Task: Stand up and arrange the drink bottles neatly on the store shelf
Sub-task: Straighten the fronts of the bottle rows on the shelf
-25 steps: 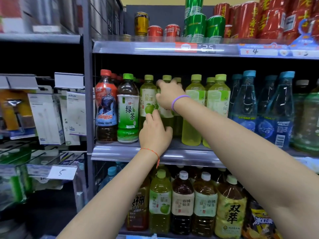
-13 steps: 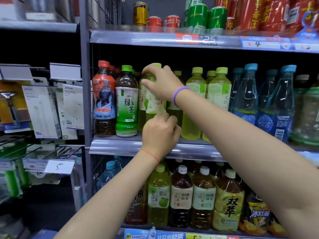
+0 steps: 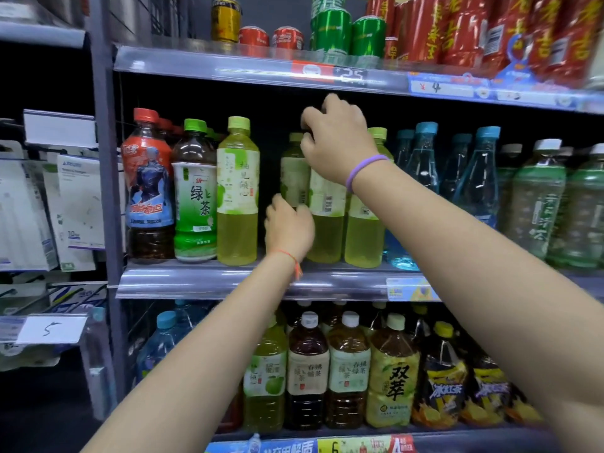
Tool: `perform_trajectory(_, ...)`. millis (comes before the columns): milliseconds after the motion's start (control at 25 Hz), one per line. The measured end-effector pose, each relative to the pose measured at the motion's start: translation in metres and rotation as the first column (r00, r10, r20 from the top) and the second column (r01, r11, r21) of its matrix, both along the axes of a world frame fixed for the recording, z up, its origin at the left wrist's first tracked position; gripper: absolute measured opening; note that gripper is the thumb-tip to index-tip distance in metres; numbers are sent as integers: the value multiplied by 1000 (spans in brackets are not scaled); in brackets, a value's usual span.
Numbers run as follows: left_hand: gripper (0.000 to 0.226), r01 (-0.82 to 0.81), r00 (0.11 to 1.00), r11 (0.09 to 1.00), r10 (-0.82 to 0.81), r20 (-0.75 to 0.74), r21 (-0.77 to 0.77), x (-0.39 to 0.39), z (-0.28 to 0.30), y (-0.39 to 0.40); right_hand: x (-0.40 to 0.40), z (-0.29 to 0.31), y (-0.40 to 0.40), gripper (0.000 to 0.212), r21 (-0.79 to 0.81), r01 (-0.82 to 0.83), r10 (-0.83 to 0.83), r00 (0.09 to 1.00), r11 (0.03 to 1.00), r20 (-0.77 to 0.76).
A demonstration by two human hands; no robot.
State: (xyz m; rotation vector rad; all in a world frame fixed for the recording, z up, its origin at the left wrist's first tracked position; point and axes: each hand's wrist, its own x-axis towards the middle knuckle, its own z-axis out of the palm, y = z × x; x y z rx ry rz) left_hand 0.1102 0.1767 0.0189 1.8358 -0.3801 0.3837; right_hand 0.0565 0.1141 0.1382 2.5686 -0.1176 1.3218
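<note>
On the middle shelf [image 3: 202, 282] stands a row of drink bottles. My right hand [image 3: 336, 142] grips the cap and neck of a yellow-green tea bottle [image 3: 327, 230] from above. My left hand [image 3: 287, 225] curls around the lower body of a second yellow-green bottle [image 3: 294, 171] just to its left; that bottle's base is hidden. Another yellow-green bottle [image 3: 237, 197] stands upright further left, next to a green tea bottle [image 3: 195, 197] and a red-capped dark drink [image 3: 148, 191]. A gap separates it from the ones I hold.
Blue-capped clear bottles [image 3: 421, 165] and green-tinted water bottles [image 3: 536, 204] fill the shelf's right side. Cans [image 3: 330, 31] line the shelf above, close over my right hand. Tea bottles [image 3: 307, 371] stand on the shelf below. A rack of boxed goods [image 3: 78, 204] hangs at left.
My right hand has let go of the leftmost yellow-green bottle, which now stands beside the green tea, and moved right onto another bottle's top. My left hand shifted right and up.
</note>
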Motion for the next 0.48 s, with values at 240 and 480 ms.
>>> perform_trajectory(240, 77, 118, 959, 937, -193, -206, -328, 40, 22, -14, -5, -8, -30, 35, 64, 51, -41, 989, 997, -141)
perform_trajectory(480, 69, 151, 955, 960, -204, -214, -237, 59, 12, -18, 0, -19, -29, 43, -12, 25, -26, 996, 1000, -91)
